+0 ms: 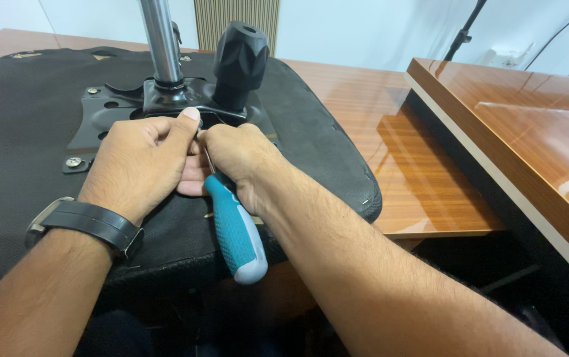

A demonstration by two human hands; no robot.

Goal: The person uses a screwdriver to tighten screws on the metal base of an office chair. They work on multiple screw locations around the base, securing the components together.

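I see both hands bunched at the front edge of the black metal mounting plate [109, 106] on the upturned chair seat [20, 125]. Right hand [235, 155] is clenched around the screwdriver [235, 228], teal-and-grey handle pointing back toward me. Left hand [142, 158] is curled, thumb up, touching the right. Tension knob [239, 63] and gas cylinder [161, 43] stand just behind. Seat lies on the wooden tabletop [416, 165].
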